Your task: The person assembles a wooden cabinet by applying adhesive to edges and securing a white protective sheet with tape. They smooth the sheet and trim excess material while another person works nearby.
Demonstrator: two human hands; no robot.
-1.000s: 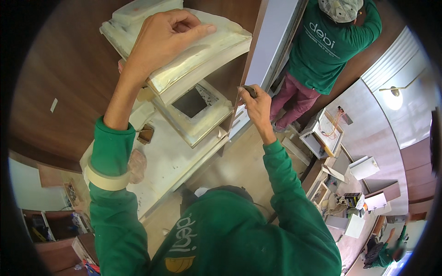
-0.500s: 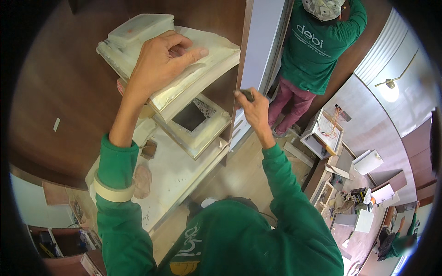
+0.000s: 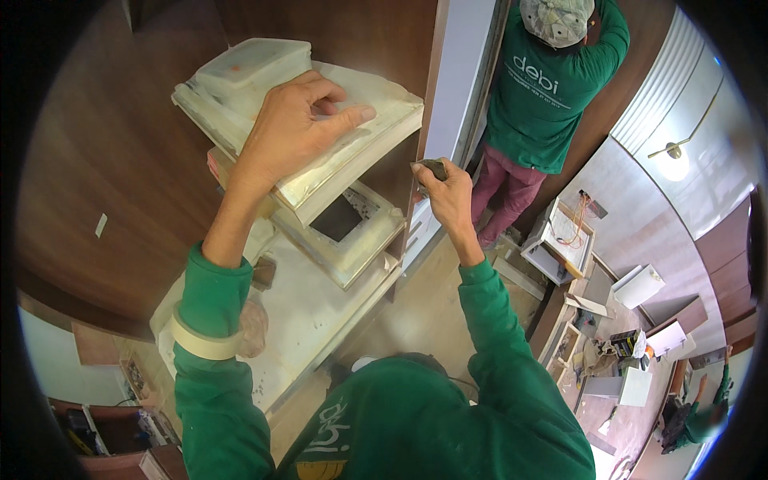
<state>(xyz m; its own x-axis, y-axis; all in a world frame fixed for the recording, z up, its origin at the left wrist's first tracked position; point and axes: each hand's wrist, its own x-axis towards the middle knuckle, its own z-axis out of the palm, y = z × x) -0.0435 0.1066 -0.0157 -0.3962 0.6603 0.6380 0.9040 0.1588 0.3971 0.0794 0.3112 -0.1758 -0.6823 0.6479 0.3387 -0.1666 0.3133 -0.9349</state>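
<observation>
My left hand rests on the pale, film-covered shelf. Its thumb is stretched out and its fingers are loosely bent, with nothing held. A roll of cream tape sits around my left sleeve like a bracelet. In my right hand is a small dark folded piece, which looks like sandpaper. The fingers hold it at the vertical edge of the brown wood panel. Behind my left hand stands a clear plastic container.
Under the shelf is a pale framed box with a dark opening. Lower still lies a whitish surface with specks. A co-worker in green stands ahead at the right. A cluttered bench and a drawer box with wires are at right.
The view has shifted slightly, so the shelf and both hands appear a little lower. My left hand stays on the shelf, and my right hand still grips the dark piece by the panel edge.
</observation>
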